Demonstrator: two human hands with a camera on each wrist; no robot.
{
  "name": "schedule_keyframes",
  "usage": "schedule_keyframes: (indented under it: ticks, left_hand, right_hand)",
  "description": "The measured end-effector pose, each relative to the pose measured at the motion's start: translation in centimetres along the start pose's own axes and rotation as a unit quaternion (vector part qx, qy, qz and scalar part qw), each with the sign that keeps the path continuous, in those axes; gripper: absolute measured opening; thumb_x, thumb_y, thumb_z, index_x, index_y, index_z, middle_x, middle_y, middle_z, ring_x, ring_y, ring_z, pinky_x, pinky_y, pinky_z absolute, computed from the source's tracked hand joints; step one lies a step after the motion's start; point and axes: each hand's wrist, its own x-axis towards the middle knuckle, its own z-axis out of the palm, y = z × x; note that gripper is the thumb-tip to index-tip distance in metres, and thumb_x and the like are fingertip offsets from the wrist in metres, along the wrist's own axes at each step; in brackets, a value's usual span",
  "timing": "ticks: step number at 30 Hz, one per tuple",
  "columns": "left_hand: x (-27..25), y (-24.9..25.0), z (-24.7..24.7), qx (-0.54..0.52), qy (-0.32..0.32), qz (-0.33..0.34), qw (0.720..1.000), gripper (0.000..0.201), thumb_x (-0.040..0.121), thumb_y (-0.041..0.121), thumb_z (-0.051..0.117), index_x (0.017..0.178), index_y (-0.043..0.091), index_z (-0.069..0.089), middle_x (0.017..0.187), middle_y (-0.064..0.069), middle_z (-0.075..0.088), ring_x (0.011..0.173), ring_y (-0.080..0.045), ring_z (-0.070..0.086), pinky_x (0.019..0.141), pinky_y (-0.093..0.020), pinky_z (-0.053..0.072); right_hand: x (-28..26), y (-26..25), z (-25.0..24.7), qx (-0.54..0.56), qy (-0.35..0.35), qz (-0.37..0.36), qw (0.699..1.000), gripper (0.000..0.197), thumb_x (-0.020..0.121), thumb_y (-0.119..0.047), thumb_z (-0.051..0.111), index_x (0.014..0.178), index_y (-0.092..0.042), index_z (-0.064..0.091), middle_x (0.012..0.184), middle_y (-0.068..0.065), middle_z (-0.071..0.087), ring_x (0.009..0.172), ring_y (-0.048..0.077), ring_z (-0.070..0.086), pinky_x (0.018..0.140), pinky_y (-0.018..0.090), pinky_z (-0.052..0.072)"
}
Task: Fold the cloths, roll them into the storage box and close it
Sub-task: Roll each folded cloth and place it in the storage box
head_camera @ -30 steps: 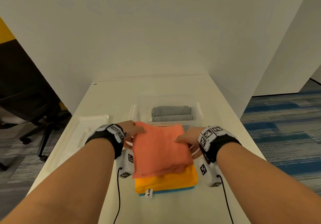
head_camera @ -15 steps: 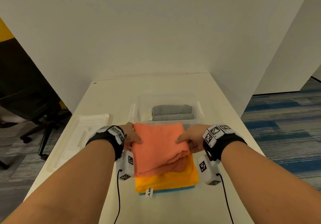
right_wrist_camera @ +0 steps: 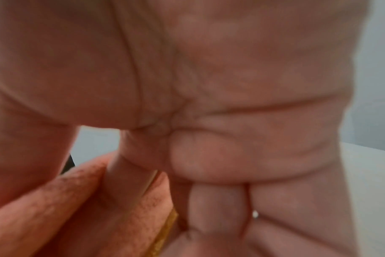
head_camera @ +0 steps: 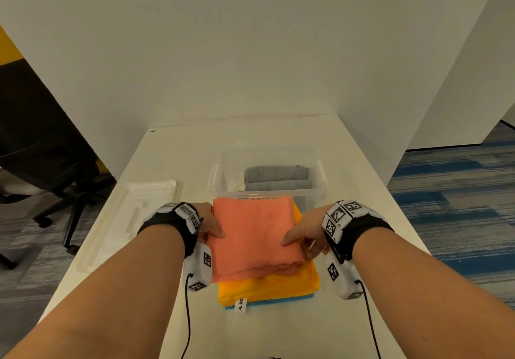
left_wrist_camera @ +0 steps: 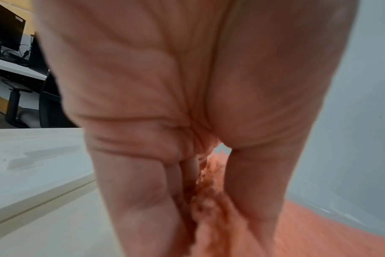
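Note:
A folded salmon cloth [head_camera: 255,236] lies on top of a stack, over a folded orange cloth [head_camera: 267,286] and a blue cloth [head_camera: 278,300] at the bottom. My left hand [head_camera: 210,226] grips the salmon cloth's left edge, thumb on top; the left wrist view shows the salmon cloth [left_wrist_camera: 211,200] pinched between thumb and fingers. My right hand [head_camera: 302,236] grips its right edge, and the right wrist view shows the fingers curled under the salmon cloth [right_wrist_camera: 81,205]. Behind the stack stands the clear storage box [head_camera: 223,174], open, with two rolled grey cloths [head_camera: 277,177] inside.
The white box lid [head_camera: 131,213] lies on the table to the left of the stack. White walls enclose the table at the back and right. A black office chair [head_camera: 55,169] stands off the table's left edge.
Both hands have slid nearer along the salmon cloth's side edges, and its near part now lies bunched in layers over the orange cloth.

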Motion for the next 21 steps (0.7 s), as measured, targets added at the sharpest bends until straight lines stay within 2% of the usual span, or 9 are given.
schedule_keyframes:
  ticks: [2,6,8,10,11,15,17,19,21]
  left_hand:
    - [0.2,-0.1,0.1,-0.059,-0.049,-0.002,0.997,0.063,0.078,0.015,0.077,0.131,0.002,0.045,0.125,-0.018,0.058,0.11,-0.033,0.061,0.093,-0.039,0.051]
    - [-0.2,0.0,0.2,-0.023,0.027,0.018,0.999,0.049,0.087,0.025,0.068,0.127,0.001,0.053,0.11,-0.01,0.064,0.076,-0.014,0.058,0.055,-0.017,0.043]
    - [0.5,-0.1,0.4,-0.055,-0.009,0.022,0.998,0.055,0.083,0.02,0.072,0.129,0.0,0.049,0.104,-0.008,0.062,0.08,-0.015,0.061,0.064,-0.022,0.052]
    - [0.6,-0.2,0.4,-0.103,-0.055,0.01,0.993,0.069,0.076,0.012,0.078,0.134,0.0,0.043,0.12,-0.018,0.057,0.105,-0.033,0.06,0.088,-0.045,0.054]
    - [0.5,-0.2,0.4,-0.106,-0.059,0.006,0.993,0.07,0.075,0.011,0.078,0.134,0.0,0.042,0.124,-0.02,0.056,0.11,-0.036,0.058,0.091,-0.049,0.052]
    - [0.1,0.0,0.4,0.012,0.029,0.036,0.999,0.051,0.084,0.026,0.071,0.127,0.003,0.053,0.116,-0.011,0.063,0.092,-0.02,0.06,0.07,-0.023,0.049]
    - [0.0,0.0,0.6,0.024,0.032,0.038,0.998,0.051,0.084,0.028,0.07,0.126,0.003,0.055,0.119,-0.012,0.064,0.091,-0.02,0.062,0.067,-0.022,0.047]
    - [-0.1,0.0,0.8,0.0,0.012,0.03,0.999,0.053,0.083,0.025,0.072,0.126,0.003,0.052,0.121,-0.014,0.062,0.1,-0.024,0.064,0.068,-0.023,0.049]
    - [-0.2,-0.1,0.8,-0.094,-0.054,0.013,0.994,0.058,0.076,0.012,0.078,0.125,0.004,0.048,0.122,-0.018,0.059,0.109,-0.034,0.06,0.084,-0.038,0.054]
  right_hand:
    - [-0.2,0.2,-0.1,0.007,-0.013,0.001,1.0,0.05,0.085,-0.036,0.07,0.122,-0.011,0.049,0.092,0.009,0.064,0.059,0.015,0.065,0.04,0.013,0.043]
    - [-0.3,0.3,0.1,0.01,-0.043,-0.001,0.999,0.046,0.082,-0.036,0.072,0.117,-0.01,0.057,0.094,0.007,0.07,0.078,0.021,0.07,0.052,0.02,0.045]
    - [-0.4,0.4,0.2,0.003,-0.036,-0.008,0.999,0.036,0.079,-0.037,0.075,0.102,-0.012,0.063,0.083,0.003,0.073,0.08,0.02,0.07,0.056,0.024,0.042]
    - [-0.6,0.4,0.2,-0.004,-0.026,-0.004,1.0,0.029,0.081,-0.035,0.074,0.093,-0.011,0.063,0.073,0.002,0.072,0.071,0.016,0.069,0.052,0.021,0.042]
    - [-0.9,0.3,0.1,-0.009,-0.024,0.002,1.0,0.026,0.084,-0.034,0.072,0.089,-0.01,0.062,0.066,0.002,0.07,0.063,0.013,0.068,0.047,0.018,0.042]
    - [-1.6,0.2,0.2,-0.053,-0.017,0.037,0.998,0.031,0.092,-0.034,0.061,0.076,-0.007,0.06,0.049,0.0,0.064,0.038,0.007,0.058,0.036,0.009,0.038]
    - [-1.3,0.1,0.4,-0.061,-0.01,0.042,0.997,0.033,0.09,-0.036,0.064,0.08,-0.005,0.062,0.058,0.005,0.067,0.043,0.011,0.06,0.045,0.014,0.048]
    - [-0.8,0.1,0.7,-0.072,-0.005,0.041,0.997,0.038,0.087,-0.037,0.067,0.092,0.001,0.062,0.072,0.011,0.067,0.054,0.017,0.06,0.065,0.026,0.056]
    - [-0.6,0.1,0.9,-0.084,0.006,0.037,0.996,0.044,0.086,-0.036,0.069,0.103,0.004,0.06,0.077,0.013,0.065,0.06,0.019,0.06,0.075,0.03,0.055]
